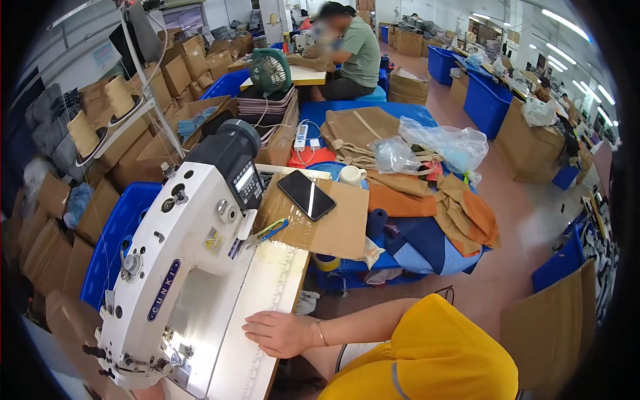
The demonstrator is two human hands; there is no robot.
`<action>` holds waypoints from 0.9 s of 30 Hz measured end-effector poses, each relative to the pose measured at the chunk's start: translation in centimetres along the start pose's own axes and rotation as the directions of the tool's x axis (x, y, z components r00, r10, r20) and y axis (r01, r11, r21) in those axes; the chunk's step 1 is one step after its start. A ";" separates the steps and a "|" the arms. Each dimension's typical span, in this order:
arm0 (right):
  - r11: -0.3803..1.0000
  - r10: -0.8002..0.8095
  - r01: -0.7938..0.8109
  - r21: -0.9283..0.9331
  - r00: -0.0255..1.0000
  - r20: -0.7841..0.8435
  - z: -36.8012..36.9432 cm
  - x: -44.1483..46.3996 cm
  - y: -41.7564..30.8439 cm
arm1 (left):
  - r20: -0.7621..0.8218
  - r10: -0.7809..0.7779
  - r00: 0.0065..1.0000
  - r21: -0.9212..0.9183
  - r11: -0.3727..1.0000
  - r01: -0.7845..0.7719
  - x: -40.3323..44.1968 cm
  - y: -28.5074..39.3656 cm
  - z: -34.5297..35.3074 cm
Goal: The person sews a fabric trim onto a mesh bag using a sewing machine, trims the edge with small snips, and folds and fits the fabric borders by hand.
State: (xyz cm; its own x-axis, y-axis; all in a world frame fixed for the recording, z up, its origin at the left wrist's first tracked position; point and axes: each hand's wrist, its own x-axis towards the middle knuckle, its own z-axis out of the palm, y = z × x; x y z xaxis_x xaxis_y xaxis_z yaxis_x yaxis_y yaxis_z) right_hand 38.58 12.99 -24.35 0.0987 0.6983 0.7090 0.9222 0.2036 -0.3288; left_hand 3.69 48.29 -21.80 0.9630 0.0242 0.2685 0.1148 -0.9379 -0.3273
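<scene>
My right hand [279, 333] lies flat on the white sewing table [267, 283], palm down, fingers stretched out and holding nothing. A bracelet circles its wrist, and the sleeve is yellow. To its left stands a white sewing machine [170, 243] with a keypad panel at its far end. The needle and presser foot area [177, 353] is at the lower left, partly hidden. A sliver of skin at the bottom edge, under the machine head, seems to be my left hand [148, 392]; its fingers are hidden.
Cardboard [347, 223] at the table's far end bears a phone [307, 195] and thread snips [270, 231]. Beyond are a cup [351, 175], brown and orange fabric pieces [400, 200] and plastic bags [447, 143]. A co-worker [360, 57] sits farther back by a green fan [270, 70].
</scene>
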 end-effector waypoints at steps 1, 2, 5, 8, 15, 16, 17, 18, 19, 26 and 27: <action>1.000 -0.006 0.006 0.011 1.000 0.001 -0.1 0.2 0.0 | -0.032 -0.018 0.999 -0.033 0.999 0.017 -2.3 -0.6 1.8; 1.000 -0.002 0.002 -0.006 1.000 0.007 -0.4 0.3 0.0 | -0.058 -0.043 0.997 -0.065 0.997 0.039 -2.0 -1.1 2.5; 1.000 -0.030 0.030 -0.005 0.999 0.033 -0.5 0.5 0.4 | -0.096 -0.242 0.966 -0.124 0.965 0.229 10.3 6.0 -1.7; 0.997 -0.031 0.031 -0.064 0.999 -0.003 -0.3 1.4 0.0 | -0.116 -0.546 0.830 -0.118 0.837 0.534 9.2 1.7 1.4; 0.994 -0.046 0.045 -0.099 0.999 -0.008 0.4 1.5 0.2 | -0.113 -0.853 0.509 -0.422 0.505 0.753 4.2 2.3 4.0; 0.997 -0.023 0.023 -0.069 1.000 0.004 0.7 1.1 0.5 | 0.000 -0.810 0.586 -0.360 0.547 0.756 6.4 3.8 1.0; 0.998 -0.036 0.035 -0.047 0.999 -0.017 0.6 0.9 0.5 | -0.128 -0.800 0.586 -0.508 0.561 0.654 5.4 3.2 3.3; 0.998 -0.040 0.039 -0.047 0.999 -0.025 0.8 0.5 0.6 | -0.096 -0.756 0.648 -0.501 0.599 0.624 2.9 1.4 6.1; 0.995 -0.071 0.070 -0.069 0.997 -0.020 0.7 0.4 0.7 | -0.099 -0.780 0.618 -0.429 0.593 0.681 3.5 1.9 5.4; 1.000 -0.026 0.028 0.012 0.995 -0.093 0.6 -0.3 0.4 | -0.040 -0.560 0.828 -0.085 0.827 0.556 6.3 9.7 -2.0; 0.999 -0.007 0.012 0.050 0.996 -0.092 0.7 -0.5 0.4 | 0.013 -0.533 0.846 -0.098 0.842 0.531 6.7 10.9 -3.1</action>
State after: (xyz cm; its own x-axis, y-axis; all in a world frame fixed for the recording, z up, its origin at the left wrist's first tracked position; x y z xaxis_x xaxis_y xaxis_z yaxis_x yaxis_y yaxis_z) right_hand 38.69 13.18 -25.25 0.1260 0.6311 0.7654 0.9034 0.2458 -0.3514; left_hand 10.65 37.16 -20.77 0.7571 0.5246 0.3894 0.5842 -0.8104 -0.0441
